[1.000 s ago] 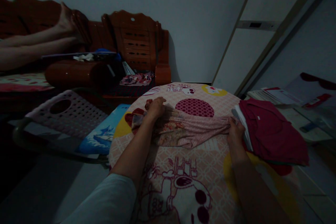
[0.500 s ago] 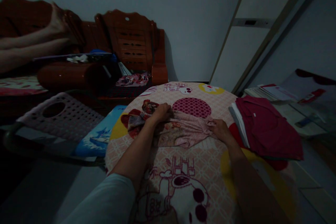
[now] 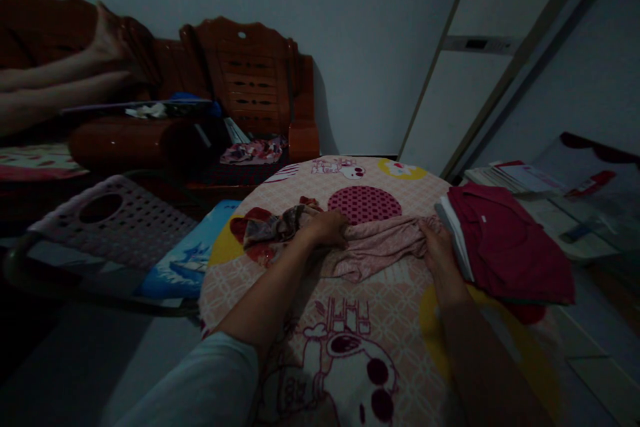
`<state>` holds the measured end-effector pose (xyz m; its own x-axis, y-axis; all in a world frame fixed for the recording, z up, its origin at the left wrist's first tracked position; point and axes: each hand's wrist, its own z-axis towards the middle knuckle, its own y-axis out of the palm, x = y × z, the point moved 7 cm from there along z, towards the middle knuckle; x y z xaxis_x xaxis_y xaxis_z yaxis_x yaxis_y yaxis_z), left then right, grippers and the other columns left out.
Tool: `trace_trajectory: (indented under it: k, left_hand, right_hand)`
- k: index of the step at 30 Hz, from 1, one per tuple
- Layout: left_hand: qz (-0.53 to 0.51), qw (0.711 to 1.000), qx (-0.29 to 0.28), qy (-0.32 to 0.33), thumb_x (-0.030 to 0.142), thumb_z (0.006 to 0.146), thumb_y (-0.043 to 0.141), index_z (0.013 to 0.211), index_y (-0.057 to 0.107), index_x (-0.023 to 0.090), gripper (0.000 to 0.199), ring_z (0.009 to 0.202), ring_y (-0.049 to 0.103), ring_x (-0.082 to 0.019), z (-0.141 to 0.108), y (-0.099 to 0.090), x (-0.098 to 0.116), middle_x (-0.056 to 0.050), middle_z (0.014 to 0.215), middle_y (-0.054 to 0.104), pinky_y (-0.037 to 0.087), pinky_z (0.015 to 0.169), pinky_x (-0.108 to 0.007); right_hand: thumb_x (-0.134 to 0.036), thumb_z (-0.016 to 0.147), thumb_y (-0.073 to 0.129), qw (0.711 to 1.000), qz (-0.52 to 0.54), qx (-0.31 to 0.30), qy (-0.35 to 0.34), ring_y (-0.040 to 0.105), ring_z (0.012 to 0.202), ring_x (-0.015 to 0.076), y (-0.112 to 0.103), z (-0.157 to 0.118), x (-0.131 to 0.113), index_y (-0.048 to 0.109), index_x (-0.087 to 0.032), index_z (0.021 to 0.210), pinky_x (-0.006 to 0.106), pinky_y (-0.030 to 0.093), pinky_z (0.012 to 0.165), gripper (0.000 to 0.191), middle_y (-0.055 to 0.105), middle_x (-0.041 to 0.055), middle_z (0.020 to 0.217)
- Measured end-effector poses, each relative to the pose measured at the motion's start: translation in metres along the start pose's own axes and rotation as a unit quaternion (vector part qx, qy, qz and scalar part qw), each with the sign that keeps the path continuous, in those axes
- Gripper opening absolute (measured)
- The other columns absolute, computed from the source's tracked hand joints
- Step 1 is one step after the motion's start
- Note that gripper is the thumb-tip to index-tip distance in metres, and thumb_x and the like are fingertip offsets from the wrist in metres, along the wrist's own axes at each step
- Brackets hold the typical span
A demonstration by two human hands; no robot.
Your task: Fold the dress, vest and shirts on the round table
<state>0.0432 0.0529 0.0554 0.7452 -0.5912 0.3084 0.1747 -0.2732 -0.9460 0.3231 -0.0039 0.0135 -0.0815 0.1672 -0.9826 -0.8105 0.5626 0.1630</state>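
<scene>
Right hand shifted toward folded clothes, pinching pink garment, left hand gripping its middle, chair beside table

You have two hands in view, one left hand and one right hand, and what looks like one garment between them. You can count one table, one stack of at least two folded clothes, one chair, one blue cushion, one tall white cabinet and another person's two legs.
</scene>
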Motion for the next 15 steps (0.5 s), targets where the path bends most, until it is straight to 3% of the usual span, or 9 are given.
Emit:
trace_trajectory:
  k: [4, 8, 12, 15]
  left_hand:
    - [0.039, 0.999, -0.012, -0.009, 0.025, 0.075, 0.071, 0.111, 0.07, 0.014, 0.037, 0.108, 0.065, -0.032, 0.002, 0.005, 0.006, -0.016, 0.116, 0.07, 0.049, 0.092, -0.038]
    - [-0.112, 0.992, 0.055, 0.03, 0.023, 0.08, 0.064, 0.115, 0.067, 0.016, 0.036, 0.112, 0.063, -0.026, 0.0, -0.011, 0.013, -0.011, 0.121, 0.068, 0.048, 0.096, -0.033]
    - [-0.342, 0.928, 0.133, 0.06, 0.027, 0.085, 0.056, 0.108, 0.065, 0.015, 0.028, 0.095, 0.064, -0.02, -0.002, -0.026, 0.028, -0.006, 0.104, 0.071, 0.051, 0.083, -0.028]
    - [-0.42, 0.893, 0.13, 0.094, 0.027, 0.081, 0.059, 0.097, 0.065, 0.013, 0.022, 0.081, 0.062, -0.017, -0.003, -0.031, 0.043, -0.004, 0.089, 0.069, 0.05, 0.073, -0.026]
  right_hand:
    - [-0.043, 0.052, 0.086, 0.981, -0.142, -0.134, 0.015, 0.066, 0.072, 0.0198, 0.022, -0.011, 0.0, 0.067, -0.016, 0.088, 0.034, 0.055, 0.069, 0.049, 0.071, 0.0031, 0.079]
    - [-0.032, 0.052, 0.088, 0.942, -0.175, -0.284, 0.041, 0.07, 0.082, 0.0203, 0.054, -0.038, -0.001, 0.067, -0.018, 0.11, 0.034, 0.057, 0.077, 0.063, 0.075, 0.0025, 0.094]
    - [-0.029, 0.055, 0.085, 0.917, -0.115, -0.377, 0.067, 0.07, 0.083, 0.022, 0.085, -0.072, -0.004, 0.069, -0.019, 0.108, 0.034, 0.058, 0.076, 0.057, 0.075, 0.001, 0.087]
    - [-0.026, 0.057, 0.079, 0.927, -0.072, -0.362, 0.065, 0.07, 0.074, 0.0218, 0.093, -0.081, -0.009, 0.071, -0.018, 0.086, 0.033, 0.059, 0.07, 0.031, 0.074, 0.0012, 0.075]
